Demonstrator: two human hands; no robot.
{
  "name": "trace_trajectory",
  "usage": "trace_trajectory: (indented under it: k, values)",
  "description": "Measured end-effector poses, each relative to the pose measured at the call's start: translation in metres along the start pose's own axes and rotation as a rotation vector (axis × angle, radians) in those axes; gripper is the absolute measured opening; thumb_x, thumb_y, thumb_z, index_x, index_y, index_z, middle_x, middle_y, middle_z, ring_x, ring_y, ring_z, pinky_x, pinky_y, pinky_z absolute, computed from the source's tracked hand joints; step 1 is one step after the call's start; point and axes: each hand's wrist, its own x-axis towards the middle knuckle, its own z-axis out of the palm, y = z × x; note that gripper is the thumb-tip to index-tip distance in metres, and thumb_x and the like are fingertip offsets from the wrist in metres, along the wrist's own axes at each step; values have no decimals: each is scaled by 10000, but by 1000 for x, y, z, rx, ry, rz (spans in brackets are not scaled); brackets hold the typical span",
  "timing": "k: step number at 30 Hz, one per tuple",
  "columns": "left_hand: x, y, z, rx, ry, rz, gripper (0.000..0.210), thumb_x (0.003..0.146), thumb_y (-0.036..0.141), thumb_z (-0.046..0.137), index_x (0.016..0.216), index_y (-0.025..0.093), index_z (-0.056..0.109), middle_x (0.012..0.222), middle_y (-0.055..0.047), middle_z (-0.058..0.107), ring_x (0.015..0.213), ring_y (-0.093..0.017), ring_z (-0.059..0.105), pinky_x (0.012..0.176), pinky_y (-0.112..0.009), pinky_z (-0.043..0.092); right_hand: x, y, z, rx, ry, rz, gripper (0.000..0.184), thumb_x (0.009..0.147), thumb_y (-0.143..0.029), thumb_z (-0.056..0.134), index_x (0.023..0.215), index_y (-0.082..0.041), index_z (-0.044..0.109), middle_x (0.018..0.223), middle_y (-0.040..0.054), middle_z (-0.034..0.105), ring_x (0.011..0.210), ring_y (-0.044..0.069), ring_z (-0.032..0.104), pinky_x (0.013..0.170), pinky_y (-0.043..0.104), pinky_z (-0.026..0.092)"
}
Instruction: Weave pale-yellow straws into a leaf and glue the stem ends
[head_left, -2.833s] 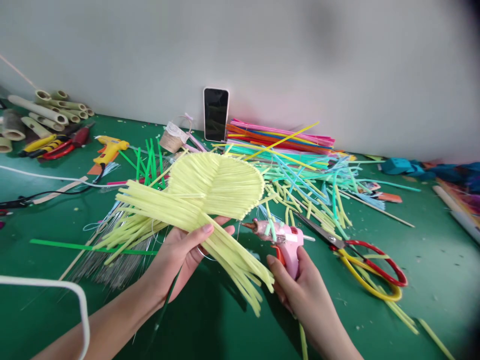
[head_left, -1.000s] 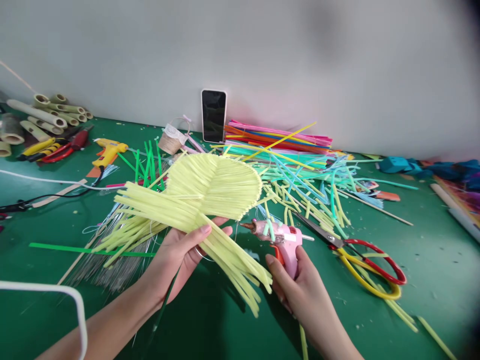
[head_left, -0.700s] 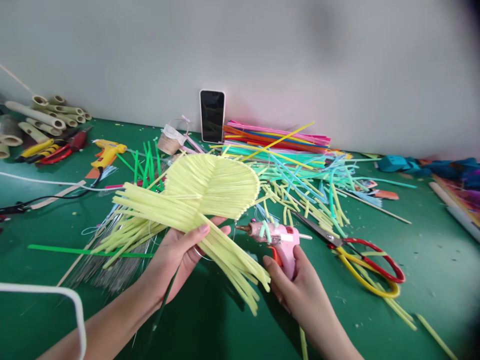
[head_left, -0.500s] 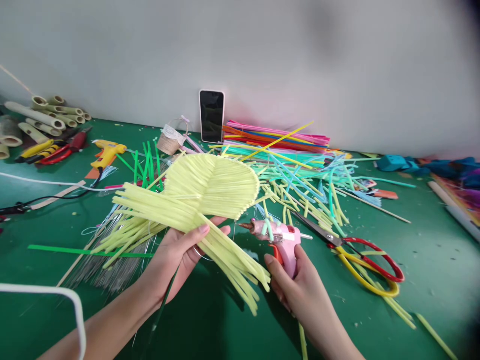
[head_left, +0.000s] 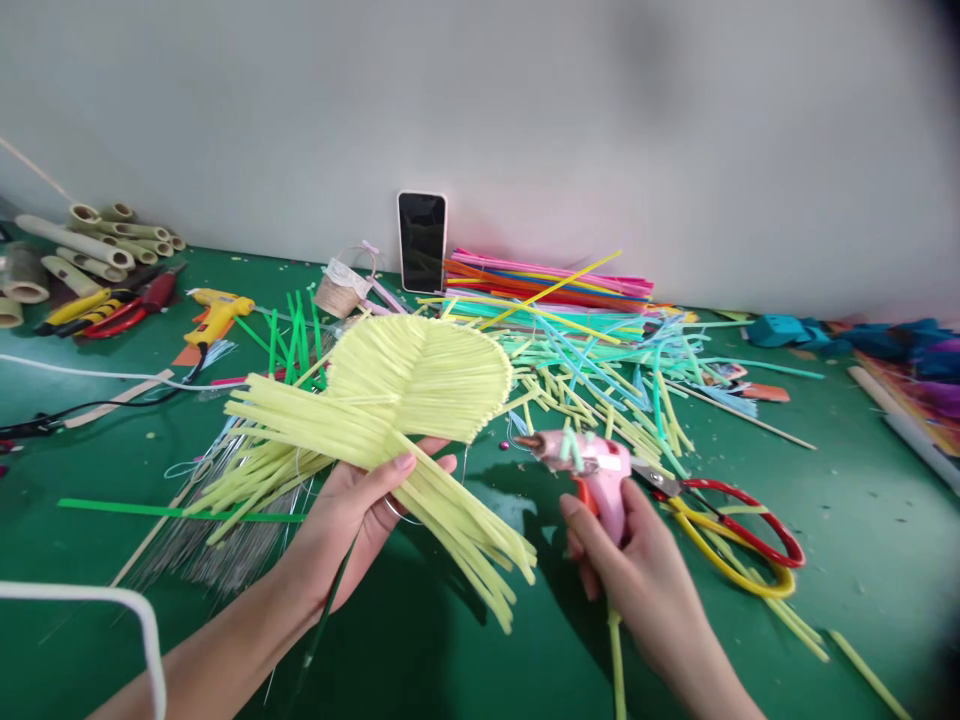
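My left hand (head_left: 375,500) is closed on a pale yellow-green leaf shape (head_left: 420,370) made of pipe cleaners, its thumb pressed on top where the strands cross. The upper part is a rounded leaf with a centre rib; loose strand ends fan out to the lower left and lower right. My right hand (head_left: 622,560) grips a pink glue gun (head_left: 592,465) by its handle, the thumb beside the orange trigger. Its brown nozzle points left, apart from the leaf. Behind the glue gun lie scissors (head_left: 720,520) with one red and one yellow handle.
A phone (head_left: 422,242) leans on the wall beside bundles of coloured pipe cleaners (head_left: 555,280). Cut pieces lie scattered in front. At left are a yellow glue gun (head_left: 217,315), pliers (head_left: 120,310), bamboo tubes (head_left: 97,245) and thin wires (head_left: 232,550). A small basket (head_left: 343,288) stands behind the leaf.
My right hand has moved the pink glue gun to the right, away from the leaf and over the scissors' blades. My left hand keeps its hold on the leaf, nearly still.
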Motion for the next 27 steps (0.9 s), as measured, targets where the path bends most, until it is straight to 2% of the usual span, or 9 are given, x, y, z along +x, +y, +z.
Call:
trace_trajectory:
  k: [3,6,9,11,13,15,18,22,27]
  values:
    - [-1,1,1,8,-9,1,504,897,108,618,1390,171,533,1133,-97,757,1009,-242,732,854,-279,617,18,3,-29,-330,321,-136,430,758,-638,603,716,-261,402,506,-67,441,437,138,424,433,262,320]
    - [1,-1,-2,27,-21,10,552,874,132,661,1405,177,517,1193,-117,730,1089,-269,697,906,-314,602,37,9,-61,-593,553,-106,436,764,-636,562,652,-278,341,489,-44,415,448,166,396,468,294,303]
    - [3,-4,-5,36,-18,16,531,857,140,684,1371,160,553,1199,-130,725,1150,-289,660,938,-332,589,54,18,-88,-723,568,-25,380,824,-623,461,672,-283,388,559,26,490,526,235,479,529,351,363]
    - [3,-5,-5,31,-12,8,517,857,130,679,1360,158,564,1194,-130,727,1127,-286,674,928,-330,594,62,24,-100,-766,571,16,378,850,-596,400,744,-245,493,678,118,557,714,342,586,612,416,419]
    - [2,-5,-5,23,-6,-7,530,866,122,663,1381,169,545,1185,-121,732,1081,-275,700,902,-326,606,67,31,-107,-775,601,43,484,866,-587,347,876,-165,584,847,226,595,952,457,589,726,499,444]
    - [1,-4,-4,15,-4,-23,555,877,115,649,1410,181,513,1169,-111,741,1053,-266,714,883,-320,614,69,36,-107,-775,639,72,650,871,-621,314,1028,-63,609,1043,327,565,1143,542,497,842,583,421]
    - [-1,-2,-2,6,-14,-43,588,887,103,634,1445,186,468,1166,-106,742,1053,-261,715,870,-309,618,66,41,-99,-785,716,70,860,855,-721,323,1223,24,546,1273,413,426,1270,615,343,940,703,331]
    - [-1,-1,-1,14,-10,-65,679,885,100,645,1501,191,375,1171,-116,738,1056,-267,712,862,-315,620,54,34,-80,-790,840,-160,860,833,-741,439,1395,-90,448,1430,375,316,1327,634,235,916,811,250]
    - [-1,-2,0,36,-34,-91,764,868,125,683,1531,218,315,1202,-107,724,1065,-268,708,867,-310,615,32,10,-48,-746,797,-385,834,854,-657,524,1471,-119,361,1448,314,299,1369,543,261,1014,713,311]
